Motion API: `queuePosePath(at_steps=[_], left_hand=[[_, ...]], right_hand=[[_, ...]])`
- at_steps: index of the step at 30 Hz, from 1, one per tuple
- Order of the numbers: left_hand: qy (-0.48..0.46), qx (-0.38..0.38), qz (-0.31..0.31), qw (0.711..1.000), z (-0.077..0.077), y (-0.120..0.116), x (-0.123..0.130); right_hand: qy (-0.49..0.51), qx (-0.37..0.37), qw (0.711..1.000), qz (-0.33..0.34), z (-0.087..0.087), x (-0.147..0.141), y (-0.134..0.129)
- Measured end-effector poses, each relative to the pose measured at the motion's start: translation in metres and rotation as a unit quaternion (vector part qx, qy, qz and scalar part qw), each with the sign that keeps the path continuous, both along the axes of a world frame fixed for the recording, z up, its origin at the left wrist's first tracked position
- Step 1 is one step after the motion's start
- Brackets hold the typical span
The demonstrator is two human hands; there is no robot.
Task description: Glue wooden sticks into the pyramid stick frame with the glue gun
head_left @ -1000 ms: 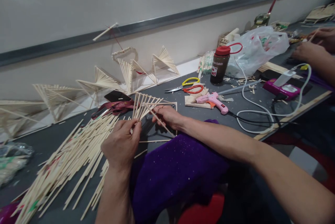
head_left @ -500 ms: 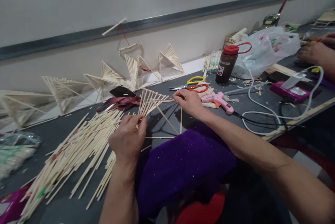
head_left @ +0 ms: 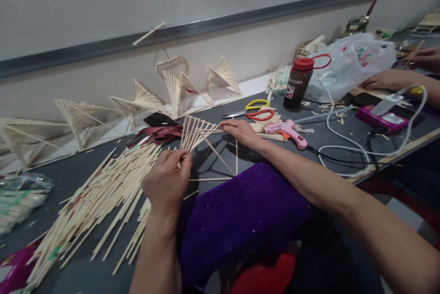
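My left hand (head_left: 167, 177) pinches the lower left corner of a fan-shaped frame of thin wooden sticks (head_left: 195, 134). At the frame's right tip, my right hand (head_left: 242, 132) has its fingers together on a stick's end; the exact grip is partly hidden. Single sticks slant from the frame down to the dark tabletop. A pink glue gun (head_left: 290, 134) lies just right of my right hand, beside scissors (head_left: 256, 109) with yellow and red handles. Left of my left hand spreads a pile of loose sticks (head_left: 113, 193).
Several finished stick frames (head_left: 144, 97) stand along the wall. A dark bottle (head_left: 298, 85) with a red lid stands before a plastic bag (head_left: 354, 62). White cable (head_left: 326, 124) loops near a purple device (head_left: 381, 119). Another person's hands (head_left: 388, 79) are at far right.
My right hand has shifted slightly left and flattened over the frame's right tip. My left hand stays on its corner. The other person's hands have moved farther into view.
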State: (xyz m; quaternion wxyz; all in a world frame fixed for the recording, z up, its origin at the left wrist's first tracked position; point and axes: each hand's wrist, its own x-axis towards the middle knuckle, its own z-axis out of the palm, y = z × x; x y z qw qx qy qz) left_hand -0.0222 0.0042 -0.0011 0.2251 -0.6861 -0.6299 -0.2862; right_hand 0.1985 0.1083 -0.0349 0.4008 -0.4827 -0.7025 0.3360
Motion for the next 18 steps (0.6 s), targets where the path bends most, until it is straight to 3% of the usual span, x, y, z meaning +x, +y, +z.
queuePosePath(at_steps=[18], left_hand=[[-0.018, -0.01, -0.017, 1.0, 0.0005, -0.0001, -0.0011]], right_hand=[[-0.099, 0.065, 0.992, 0.032, 0.0041, 0.0024, -0.009]])
